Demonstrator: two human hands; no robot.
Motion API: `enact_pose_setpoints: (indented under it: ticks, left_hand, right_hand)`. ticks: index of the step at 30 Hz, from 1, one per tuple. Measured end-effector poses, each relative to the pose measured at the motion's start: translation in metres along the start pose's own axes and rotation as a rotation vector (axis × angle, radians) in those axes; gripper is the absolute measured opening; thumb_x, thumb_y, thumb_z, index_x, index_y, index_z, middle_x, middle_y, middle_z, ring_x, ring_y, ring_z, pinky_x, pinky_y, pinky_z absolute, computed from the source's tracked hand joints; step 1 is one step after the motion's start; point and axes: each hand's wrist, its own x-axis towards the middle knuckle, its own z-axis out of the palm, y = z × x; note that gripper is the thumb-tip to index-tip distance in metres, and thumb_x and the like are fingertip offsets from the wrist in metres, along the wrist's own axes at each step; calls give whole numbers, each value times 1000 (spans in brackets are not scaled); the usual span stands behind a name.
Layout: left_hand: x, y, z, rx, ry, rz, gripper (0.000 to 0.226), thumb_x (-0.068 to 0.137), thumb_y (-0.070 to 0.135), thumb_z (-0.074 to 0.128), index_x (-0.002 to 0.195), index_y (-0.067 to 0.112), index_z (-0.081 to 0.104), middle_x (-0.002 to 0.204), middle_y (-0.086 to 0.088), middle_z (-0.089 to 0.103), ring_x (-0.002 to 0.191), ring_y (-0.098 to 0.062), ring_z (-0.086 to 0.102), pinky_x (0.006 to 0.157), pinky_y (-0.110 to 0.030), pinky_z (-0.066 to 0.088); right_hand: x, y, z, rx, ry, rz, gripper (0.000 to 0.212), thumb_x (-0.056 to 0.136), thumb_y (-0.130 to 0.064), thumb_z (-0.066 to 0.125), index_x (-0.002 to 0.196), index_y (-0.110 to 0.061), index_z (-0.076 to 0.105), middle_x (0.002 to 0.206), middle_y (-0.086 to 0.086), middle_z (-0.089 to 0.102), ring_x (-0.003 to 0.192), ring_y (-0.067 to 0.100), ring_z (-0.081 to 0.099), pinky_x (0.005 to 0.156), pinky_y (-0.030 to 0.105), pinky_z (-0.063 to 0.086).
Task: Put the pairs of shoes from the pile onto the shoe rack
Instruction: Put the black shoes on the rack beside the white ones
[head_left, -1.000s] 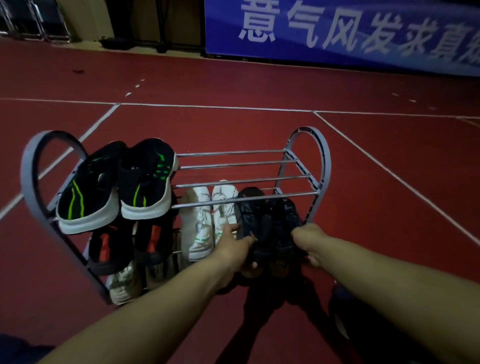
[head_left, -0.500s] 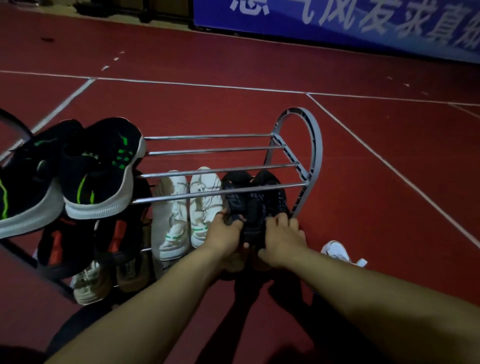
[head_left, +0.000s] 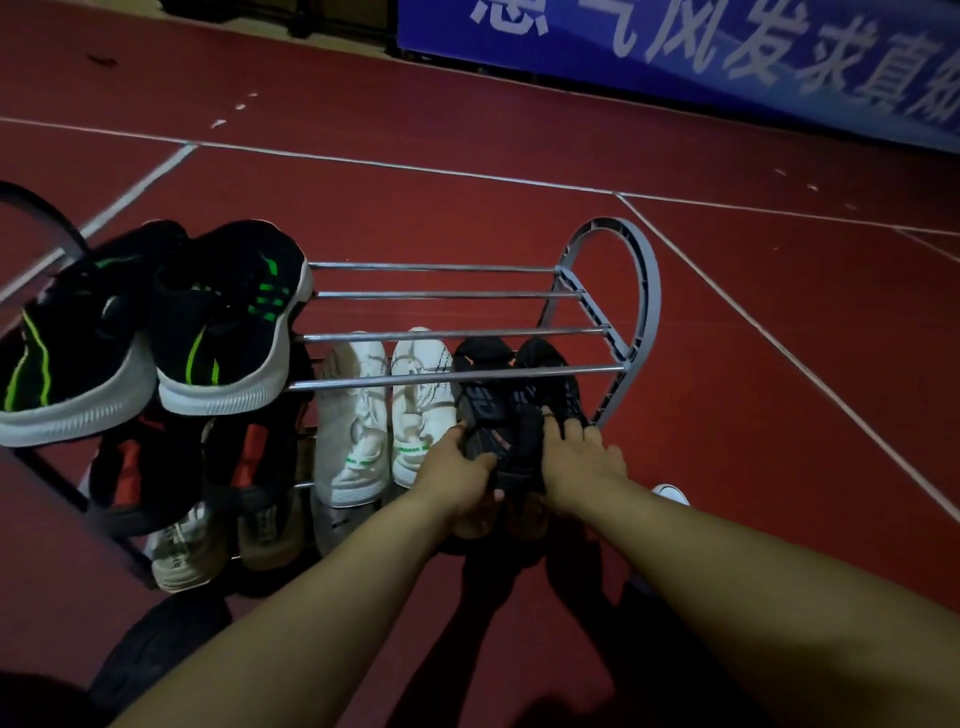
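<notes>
On the middle shelf, black shoes (head_left: 511, 400) sit paired.

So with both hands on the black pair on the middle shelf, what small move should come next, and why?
Probably let go and draw both hands back. The black shoes already sit side by side on the rack beside the white pair, with the left hand and right hand on their heels.
</notes>
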Motion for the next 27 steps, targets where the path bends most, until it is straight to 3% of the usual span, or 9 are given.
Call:
enact_pose_setpoints:
  ticks: [3, 7, 10, 13, 15, 18, 20, 23, 27]
  left_hand:
    - [-10, 4, -3, -193, -48, -43, 37, 96, 3, 53, 128, 19, 50, 122, -5, 60, 102, -28, 64, 76, -42, 60]
    - [-18, 10, -3, -159, -76, -118, 35, 88, -3, 49, 115, 19, 55, 110, -9, 66, 99, -31, 64, 83, -45, 59]
    - [-28, 22, -8, 541, -51, 30, 31, 77, 15, 58, 106, 8, 65, 109, -17, 69, 97, -37, 66, 83, -43, 57]
    - [-43, 36, -6, 1252, 222, 368, 30, 89, 21, 50, 113, 10, 63, 108, -12, 68, 104, -32, 62, 80, -37, 49]
    - [-41, 34, -12, 1360, 269, 549, 37, 87, 29, 53, 121, 16, 57, 116, -8, 66, 115, -28, 54, 89, -37, 46]
    - [-30, 14, -35, 1487, -25, 404, 85, 79, 51, 55, 149, 14, 25, 157, -9, 28, 147, -33, 13, 119, -47, 16]
    - [-24, -5, -40, 1584, -49, 376, 99, 80, 61, 51, 155, 17, 4, 164, -3, 3, 149, -34, -11, 118, -59, -5]
    - [-19, -21, -39, 1706, 153, 552, 86, 90, 52, 47, 154, 11, 9, 160, -9, 18, 149, -38, 4, 114, -61, -10]
    - [-7, -18, -62, 1656, 264, 700, 69, 76, 43, 60, 137, 12, 48, 128, -4, 62, 130, -35, 48, 115, -56, -20]
  right_hand:
    - [-8, -10, -4, -29, -83, -146, 118, 77, -43, 74, 155, -17, -10, 163, 5, -11, 148, 37, -2, 118, 53, 12]
    - [-7, -8, -3, 106, 138, -314, 121, 71, -59, 72, 156, -24, -7, 164, 0, -2, 150, 32, 3, 120, 51, 14]
    - [-3, -14, 1, 85, 248, -463, 113, 73, -47, 73, 156, -22, 1, 163, 6, 3, 148, 32, 12, 119, 45, 20]
    - [0, -26, 5, 77, 215, -508, 108, 73, -41, 72, 155, -15, 7, 162, 11, 12, 147, 30, 18, 120, 41, 22]
    - [2, -31, 7, 62, 188, -465, 111, 71, -41, 76, 155, -12, 9, 160, 11, 18, 146, 28, 24, 117, 40, 28]
    - [4, -33, 7, 16, 176, -381, 113, 71, -42, 75, 155, -15, 6, 161, 6, 18, 144, 27, 25, 113, 42, 30]
    - [3, -34, 9, 2, 172, -345, 112, 70, -47, 73, 155, -20, 5, 161, 1, 16, 144, 27, 22, 111, 48, 29]
    - [2, -39, 14, -12, 167, -306, 112, 70, -53, 71, 155, -23, 5, 160, -3, 15, 144, 29, 19, 108, 53, 29]
    - [3, -45, 13, -2, 149, -269, 109, 74, -48, 72, 155, -20, 4, 160, 1, 13, 144, 34, 19, 106, 54, 35]
